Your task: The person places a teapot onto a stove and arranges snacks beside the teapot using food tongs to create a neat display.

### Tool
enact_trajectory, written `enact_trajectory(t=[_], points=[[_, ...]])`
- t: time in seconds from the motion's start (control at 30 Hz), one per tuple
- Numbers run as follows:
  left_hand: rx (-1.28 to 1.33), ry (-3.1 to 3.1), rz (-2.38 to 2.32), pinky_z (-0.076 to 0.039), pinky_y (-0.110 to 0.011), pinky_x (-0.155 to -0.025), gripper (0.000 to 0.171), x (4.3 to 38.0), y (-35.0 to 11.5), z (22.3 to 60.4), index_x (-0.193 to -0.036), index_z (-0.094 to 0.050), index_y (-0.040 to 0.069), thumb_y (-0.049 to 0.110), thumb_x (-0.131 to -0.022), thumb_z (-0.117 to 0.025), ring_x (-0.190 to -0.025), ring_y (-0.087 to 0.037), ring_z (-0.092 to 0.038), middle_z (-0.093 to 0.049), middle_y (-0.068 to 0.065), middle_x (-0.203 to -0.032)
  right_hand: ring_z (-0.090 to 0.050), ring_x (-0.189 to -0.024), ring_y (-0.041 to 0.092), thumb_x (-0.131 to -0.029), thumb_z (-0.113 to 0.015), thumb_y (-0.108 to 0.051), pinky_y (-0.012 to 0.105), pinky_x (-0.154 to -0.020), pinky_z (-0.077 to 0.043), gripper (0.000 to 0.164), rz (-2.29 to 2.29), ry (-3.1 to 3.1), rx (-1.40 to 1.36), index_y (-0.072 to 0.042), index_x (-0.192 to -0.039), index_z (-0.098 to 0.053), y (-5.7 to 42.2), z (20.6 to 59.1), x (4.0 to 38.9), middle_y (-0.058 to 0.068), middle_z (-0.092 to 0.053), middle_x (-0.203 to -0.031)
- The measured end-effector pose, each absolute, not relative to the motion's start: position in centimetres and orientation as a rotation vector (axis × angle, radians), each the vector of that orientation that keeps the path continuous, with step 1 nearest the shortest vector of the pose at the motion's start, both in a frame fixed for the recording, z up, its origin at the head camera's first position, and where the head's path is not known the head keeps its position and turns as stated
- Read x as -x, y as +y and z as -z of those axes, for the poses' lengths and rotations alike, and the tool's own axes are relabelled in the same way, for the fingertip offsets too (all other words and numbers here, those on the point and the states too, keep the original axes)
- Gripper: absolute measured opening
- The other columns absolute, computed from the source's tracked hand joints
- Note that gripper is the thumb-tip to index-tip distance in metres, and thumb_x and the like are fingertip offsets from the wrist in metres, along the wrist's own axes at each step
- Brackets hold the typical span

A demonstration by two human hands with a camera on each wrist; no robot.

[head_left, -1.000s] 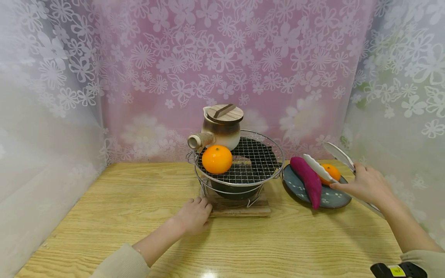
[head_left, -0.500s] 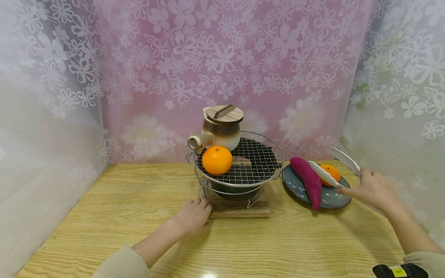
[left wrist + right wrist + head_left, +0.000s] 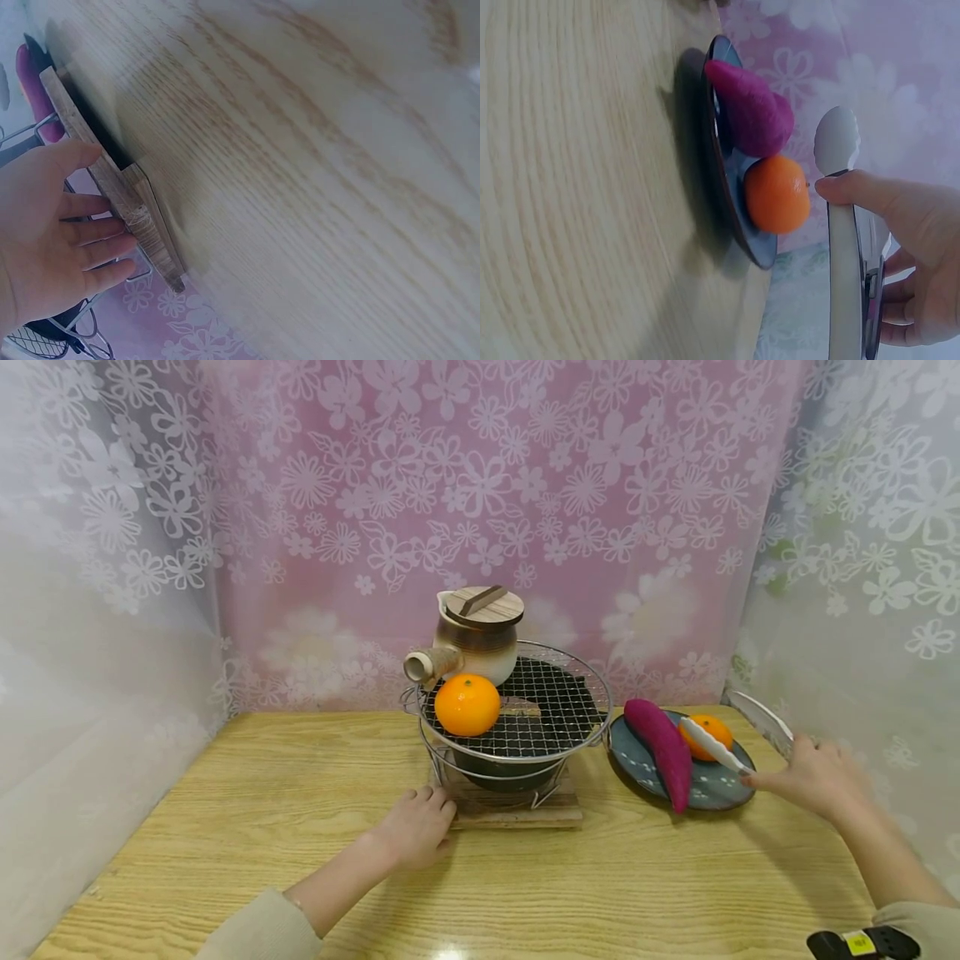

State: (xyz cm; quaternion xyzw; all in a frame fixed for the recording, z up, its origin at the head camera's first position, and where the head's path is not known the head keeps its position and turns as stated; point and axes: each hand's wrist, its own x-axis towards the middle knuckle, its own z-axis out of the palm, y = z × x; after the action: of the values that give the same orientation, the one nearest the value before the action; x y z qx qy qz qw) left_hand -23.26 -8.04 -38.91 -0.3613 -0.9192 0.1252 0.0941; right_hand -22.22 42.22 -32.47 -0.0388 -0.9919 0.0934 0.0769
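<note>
My right hand [image 3: 813, 777] holds white-tipped metal tongs [image 3: 845, 277], thumb on one arm and fingers on the other. Their arms are spread, with the near white tip overlapping an orange [image 3: 708, 737] in the head view and nothing between the tips. That orange lies on a dark blue plate [image 3: 716, 795] beside a purple sweet potato [image 3: 663, 752]. My left hand [image 3: 416, 827] rests at the left front corner of a wooden board [image 3: 112, 180], its fingers extended against the edge. On the board stands a round grill [image 3: 555, 718] with a wire mesh.
A second orange [image 3: 467, 705] sits on the mesh's front left. Behind it stands a ceramic pot [image 3: 476, 647] with a wooden lid [image 3: 491, 607] and a side handle [image 3: 431, 666] pointing left. Floral curtains [image 3: 487, 485] enclose the wooden table [image 3: 300, 760] at the back and sides.
My right hand has drawn the spread tongs rightward and slightly nearer, so the near tip has slid from the sweet potato's side over the plate's orange. My left hand has stayed still.
</note>
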Motion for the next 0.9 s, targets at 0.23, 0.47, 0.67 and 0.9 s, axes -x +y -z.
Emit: enact_trajectory(t=[0.23, 0.47, 0.67, 0.9], points=[[1.071, -2.754, -0.342, -0.043, -0.034, -0.075, 0.038, 23.1, -8.0, 38.7, -0.107, -0.059, 0.006, 0.038, -0.087, -0.061, -0.094, -0.024, -0.052, -0.055, -0.010, -0.105, -0.046, -0.061, 0.036, -0.064, -0.072, -0.063, 0.040, -0.048, -0.035, 0.079, -0.258, -2.983, 0.138, 0.009, -0.081, -0.045, 43.3, 33.1, 22.0, 0.020, -0.047, -0.068], [1.070, -2.735, -0.347, -0.042, -0.033, -0.073, 0.036, 23.2, -8.0, 38.6, -0.103, -0.059, 0.007, 0.038, -0.086, -0.062, -0.093, -0.024, -0.052, -0.055, -0.010, -0.103, -0.047, -0.065, 0.043, -0.063, -0.072, -0.063, 0.045, -0.049, -0.036, 0.082, -0.247, -2.994, 0.165, 0.011, -0.084, -0.044, 44.0, 33.3, 22.0, 0.027, -0.045, -0.072], [1.068, -2.736, -0.363, -0.042, -0.033, -0.072, 0.037, 23.2, -8.0, 38.6, -0.104, -0.058, 0.007, 0.039, -0.086, -0.062, -0.092, -0.024, -0.052, -0.054, -0.010, -0.103, -0.045, -0.070, 0.049, -0.056, -0.073, -0.067, 0.051, -0.053, -0.035, 0.090, -0.211, -2.995, 0.193, 0.013, -0.088, -0.046, 44.5, 34.0, 22.4, 0.032, -0.044, -0.076], [1.066, -2.737, -0.370, -0.042, -0.033, -0.073, 0.037, 23.2, -8.0, 38.7, -0.105, -0.059, 0.006, 0.039, -0.086, -0.061, -0.093, -0.024, -0.052, -0.055, -0.010, -0.105, -0.040, -0.078, 0.057, -0.053, -0.076, -0.064, 0.057, -0.059, -0.034, 0.093, -0.090, -2.970, 0.191, 0.015, -0.090, -0.045, 44.5, 34.8, 22.9, 0.038, -0.042, -0.080]])
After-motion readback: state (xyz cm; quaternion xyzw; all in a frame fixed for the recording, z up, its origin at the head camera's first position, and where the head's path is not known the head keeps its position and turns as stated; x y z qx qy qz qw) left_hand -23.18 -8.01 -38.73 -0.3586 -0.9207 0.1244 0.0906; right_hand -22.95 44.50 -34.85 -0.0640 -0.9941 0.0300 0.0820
